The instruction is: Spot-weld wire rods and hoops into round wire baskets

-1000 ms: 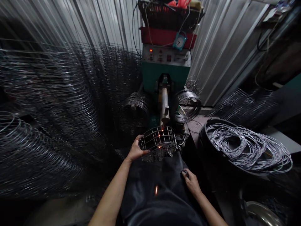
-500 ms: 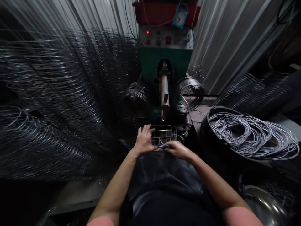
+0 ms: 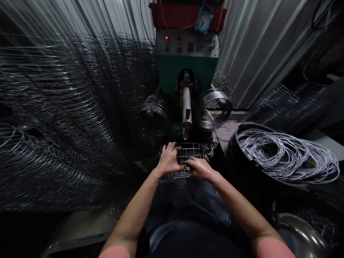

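Observation:
A round wire basket of metal mesh is held low in front of my dark apron, beneath the metal rod of the machine. My left hand grips its left side, fingers over the far part and thumb stretched toward the near mesh. On the near right part, my right hand is closed, its fingertips close to my left thumb. Something small and dark may be at those fingertips; I cannot make it out. Part of the basket is hidden behind both hands.
Tall stacks of wire rings and mesh crowd the left side. Wire coils flank the rod. To the right stands a black tub holding loose wire hoops, with a shiny metal bowl nearer me. A clock hangs above.
The basket has turned, so more of its near mesh shows below my hands. My right hand has come closer to my left thumb. The whole view has shifted slightly.

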A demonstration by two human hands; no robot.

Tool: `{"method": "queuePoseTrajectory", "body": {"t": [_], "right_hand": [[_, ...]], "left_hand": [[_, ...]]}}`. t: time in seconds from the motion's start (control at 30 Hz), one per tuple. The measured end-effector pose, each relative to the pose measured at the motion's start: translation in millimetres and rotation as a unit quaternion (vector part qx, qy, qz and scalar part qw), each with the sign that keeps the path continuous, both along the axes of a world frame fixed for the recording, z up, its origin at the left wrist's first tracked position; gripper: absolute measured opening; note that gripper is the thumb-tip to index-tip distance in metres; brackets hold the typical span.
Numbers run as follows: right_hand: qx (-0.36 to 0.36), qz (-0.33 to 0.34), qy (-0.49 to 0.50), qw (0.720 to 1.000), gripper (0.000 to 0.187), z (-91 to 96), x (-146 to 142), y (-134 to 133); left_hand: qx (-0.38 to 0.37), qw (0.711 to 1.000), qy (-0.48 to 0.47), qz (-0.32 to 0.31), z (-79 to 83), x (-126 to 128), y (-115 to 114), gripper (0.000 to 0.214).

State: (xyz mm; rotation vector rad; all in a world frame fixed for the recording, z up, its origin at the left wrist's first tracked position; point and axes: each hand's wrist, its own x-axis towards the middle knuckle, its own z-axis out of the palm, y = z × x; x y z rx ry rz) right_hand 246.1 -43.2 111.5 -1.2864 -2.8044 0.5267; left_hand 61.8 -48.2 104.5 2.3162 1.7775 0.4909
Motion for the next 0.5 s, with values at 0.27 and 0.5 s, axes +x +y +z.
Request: {"method": "queuePoseTrajectory", "body": {"t": [0.27,0.5], "right_hand": [[0.021,0.001,-0.01,1.0,0.031,-7.9,-1,12],[0.047,0.003,-0.006,0.999,0.027,-3.5,-4,21]], "left_hand": [[-0.026,1.0,-0.008,-0.007,1.0,0,17,0.082],[-0.024,0.999,-0.024,-0.019,6.9,-5,31,0.081]]}}
